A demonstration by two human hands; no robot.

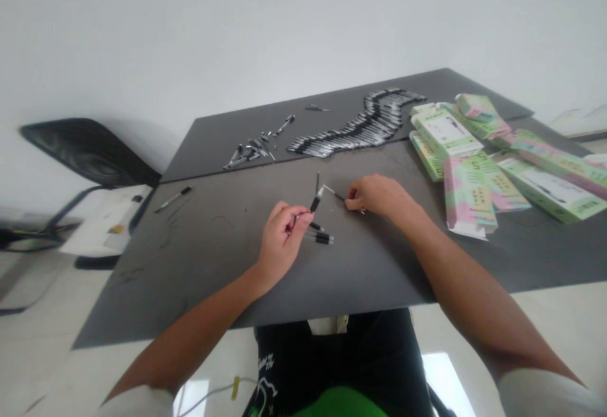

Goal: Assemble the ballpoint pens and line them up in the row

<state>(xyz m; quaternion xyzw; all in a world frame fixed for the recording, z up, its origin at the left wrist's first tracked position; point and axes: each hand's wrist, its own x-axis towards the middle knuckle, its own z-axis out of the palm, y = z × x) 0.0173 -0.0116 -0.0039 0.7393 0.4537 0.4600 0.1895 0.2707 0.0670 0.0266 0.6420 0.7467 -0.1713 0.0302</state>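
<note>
My left hand [283,235] is closed in a pinch on a clear pen [316,202] with a black grip, its tip end pointing up and away. Two or so more pens [324,238] lie on the table just under and beside those fingers. To the right, my right hand [377,194] rests low at the tabletop, fingers pinched on a thin pen part [336,195] with a dark section and a pale end. That pale end reaches close to the pen in my left hand; whether they touch I cannot tell.
A long curving row of pens [351,135] stretches across the back of the dark table [227,278]. Loose pen parts [253,150] are piled at the back left, and a single pen [173,199] lies farther left. Green and pink boxes [469,192] are heaped at the right. A chair [90,151] stands left.
</note>
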